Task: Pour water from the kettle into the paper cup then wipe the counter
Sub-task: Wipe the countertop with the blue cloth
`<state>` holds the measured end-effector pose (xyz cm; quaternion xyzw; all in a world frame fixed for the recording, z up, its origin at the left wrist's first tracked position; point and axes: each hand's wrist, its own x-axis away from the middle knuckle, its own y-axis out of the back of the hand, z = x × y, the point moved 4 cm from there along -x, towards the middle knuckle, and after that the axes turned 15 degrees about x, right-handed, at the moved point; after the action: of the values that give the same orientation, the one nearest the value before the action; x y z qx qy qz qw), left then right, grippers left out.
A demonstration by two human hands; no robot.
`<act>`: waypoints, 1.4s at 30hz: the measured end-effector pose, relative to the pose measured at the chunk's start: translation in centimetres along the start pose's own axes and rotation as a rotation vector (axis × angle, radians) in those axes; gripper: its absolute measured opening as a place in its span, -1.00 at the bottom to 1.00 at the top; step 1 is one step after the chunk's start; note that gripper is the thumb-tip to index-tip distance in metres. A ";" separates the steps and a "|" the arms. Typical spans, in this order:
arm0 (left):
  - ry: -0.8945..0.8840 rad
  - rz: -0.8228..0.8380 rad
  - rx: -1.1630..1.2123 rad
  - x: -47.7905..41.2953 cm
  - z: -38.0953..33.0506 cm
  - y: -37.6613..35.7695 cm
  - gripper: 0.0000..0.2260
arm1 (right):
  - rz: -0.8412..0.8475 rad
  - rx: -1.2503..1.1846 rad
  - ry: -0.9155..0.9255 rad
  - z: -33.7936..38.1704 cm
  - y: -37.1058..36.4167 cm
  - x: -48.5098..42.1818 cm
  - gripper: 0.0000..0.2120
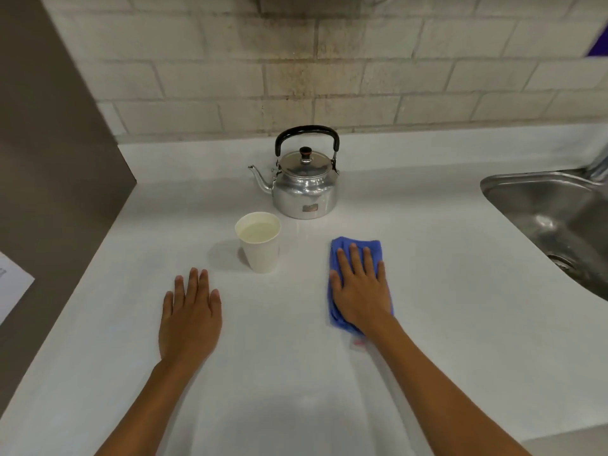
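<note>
A shiny metal kettle (304, 185) with a black handle stands upright near the back of the white counter (444, 258), spout pointing left. In front of it a white paper cup (260, 241) stands upright, filled with water almost to the rim. My right hand (360, 287) lies flat, fingers spread, pressing on a folded blue cloth (358, 245) to the right of the cup. My left hand (190, 317) rests palm down on the bare counter, just left of and nearer than the cup, holding nothing.
A steel sink (552, 222) is sunk into the counter at the right. A tiled wall (296, 77) runs along the back. A dark brown panel (59, 159) borders the counter on the left, with a white sheet (10, 287) at the left edge.
</note>
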<state>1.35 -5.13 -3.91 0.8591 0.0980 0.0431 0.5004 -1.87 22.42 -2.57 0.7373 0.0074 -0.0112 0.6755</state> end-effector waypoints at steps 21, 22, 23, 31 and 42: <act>-0.011 -0.013 -0.013 -0.3 0.1 -0.1 -0.52 | -0.081 0.041 0.350 0.4 -1.1 -2.7 -0.53; -0.013 -0.016 -0.016 -0.3 0.2 -0.1 -0.52 | -0.094 0.035 0.378 -0.4 -1.2 -2.3 -0.53; -0.014 -0.019 -0.017 -0.4 0.1 -0.1 -0.52 | -0.094 0.035 0.372 -1.3 -1.2 -2.6 -0.53; -0.018 -0.025 -0.049 -0.4 0.1 -0.2 -0.52 | -0.045 0.090 0.497 3.4 -0.1 -6.4 -0.53; -0.006 -0.015 -0.077 -0.4 -0.1 -0.2 -0.52 | -0.022 0.044 0.650 5.2 0.3 -9.7 -0.55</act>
<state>0.93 -5.04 -4.05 0.8385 0.1011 0.0406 0.5339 -11.57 17.23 -2.50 0.7164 0.2304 0.2174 0.6216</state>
